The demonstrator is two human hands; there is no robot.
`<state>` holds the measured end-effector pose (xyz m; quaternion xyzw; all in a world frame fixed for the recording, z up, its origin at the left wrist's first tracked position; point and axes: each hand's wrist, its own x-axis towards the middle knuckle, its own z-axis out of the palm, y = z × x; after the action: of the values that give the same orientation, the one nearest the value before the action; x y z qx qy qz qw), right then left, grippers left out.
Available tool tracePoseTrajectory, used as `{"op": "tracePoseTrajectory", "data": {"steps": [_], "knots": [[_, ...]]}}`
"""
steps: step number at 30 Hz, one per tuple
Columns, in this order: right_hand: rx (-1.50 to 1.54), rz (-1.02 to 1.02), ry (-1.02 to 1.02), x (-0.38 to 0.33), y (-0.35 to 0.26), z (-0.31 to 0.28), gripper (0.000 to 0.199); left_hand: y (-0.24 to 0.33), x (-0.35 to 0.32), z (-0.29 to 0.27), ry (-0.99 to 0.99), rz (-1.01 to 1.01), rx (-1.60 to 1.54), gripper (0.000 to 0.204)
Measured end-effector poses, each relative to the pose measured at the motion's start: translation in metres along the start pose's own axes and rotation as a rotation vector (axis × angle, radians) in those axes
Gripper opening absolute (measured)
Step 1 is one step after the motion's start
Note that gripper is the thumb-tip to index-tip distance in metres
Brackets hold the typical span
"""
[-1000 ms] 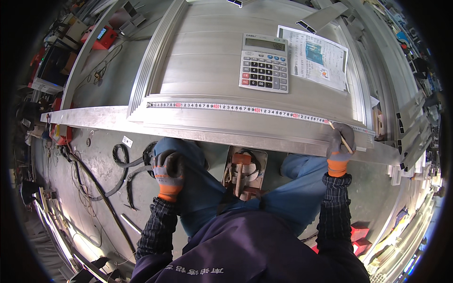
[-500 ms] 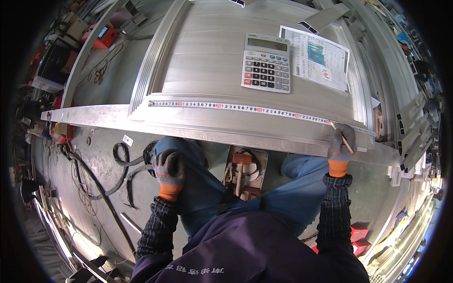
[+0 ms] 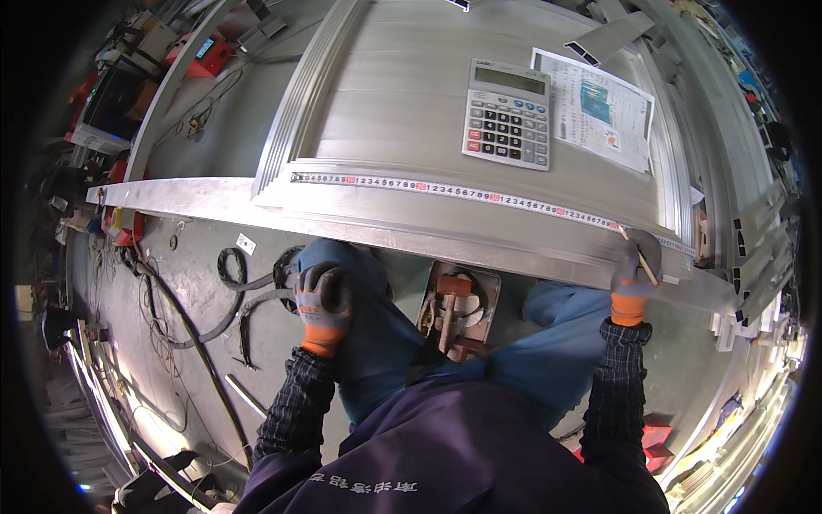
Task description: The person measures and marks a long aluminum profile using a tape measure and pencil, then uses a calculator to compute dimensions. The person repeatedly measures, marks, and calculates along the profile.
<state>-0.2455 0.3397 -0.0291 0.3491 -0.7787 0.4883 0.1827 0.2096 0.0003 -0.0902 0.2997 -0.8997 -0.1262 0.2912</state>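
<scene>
A measuring tape (image 3: 479, 196) with a white face and red marks lies stretched along the near rail of a silver metal frame (image 3: 360, 207). My right hand (image 3: 635, 261), in a grey glove with an orange cuff, grips a slim pencil (image 3: 648, 267) whose tip points at the tape's edge. The hand rests on the rail near the tape's right part. On my left thigh sits my left hand (image 3: 324, 301), gloved alike, its fingers curled in and nothing visible in them. Beyond the tape, a grey calculator (image 3: 508, 116) and a printed paper sheet (image 3: 604, 111) lie on the metal panel.
A tray (image 3: 490, 301) with a brown-headed mallet (image 3: 449, 304) stands on the floor between my legs. Black hoses (image 3: 210, 338) and cables lie at the left. Metal profiles (image 3: 753, 257) are stacked at the right, and a red box (image 3: 199, 56) stands at the far left.
The whole scene has shifted slightly right in the view. My right hand stays on the rail with the pencil, and my left hand remains on my thigh.
</scene>
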Motion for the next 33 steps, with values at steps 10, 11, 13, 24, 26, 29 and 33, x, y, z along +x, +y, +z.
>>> {"op": "tracePoseTrajectory", "data": {"steps": [10,11,13,24,26,29,33], "knots": [[0.003,-0.004,0.002,-0.004,0.004,0.000,0.018,0.009,0.005,-0.006,0.031,0.004,-0.003,0.032],[0.002,-0.009,0.001,-0.003,0.004,0.000,0.018,0.015,0.004,-0.010,0.027,0.010,-0.049,0.032],[-0.015,-0.034,-0.002,0.002,0.002,0.001,0.018,0.043,0.016,-0.020,0.016,0.031,-0.160,0.033],[0.003,0.041,-0.001,-0.002,0.007,-0.001,0.016,0.132,0.139,0.000,0.004,0.241,-0.083,0.048],[-0.004,0.024,0.000,-0.002,0.003,0.001,0.017,0.125,0.144,0.006,-0.002,0.232,-0.048,0.050],[-0.003,0.015,0.029,-0.003,0.004,0.002,0.017,0.120,0.147,0.011,-0.017,0.232,-0.016,0.049],[-0.026,-0.026,0.035,-0.002,-0.001,0.003,0.017,0.114,0.147,0.020,-0.028,0.232,-0.030,0.043]]}}
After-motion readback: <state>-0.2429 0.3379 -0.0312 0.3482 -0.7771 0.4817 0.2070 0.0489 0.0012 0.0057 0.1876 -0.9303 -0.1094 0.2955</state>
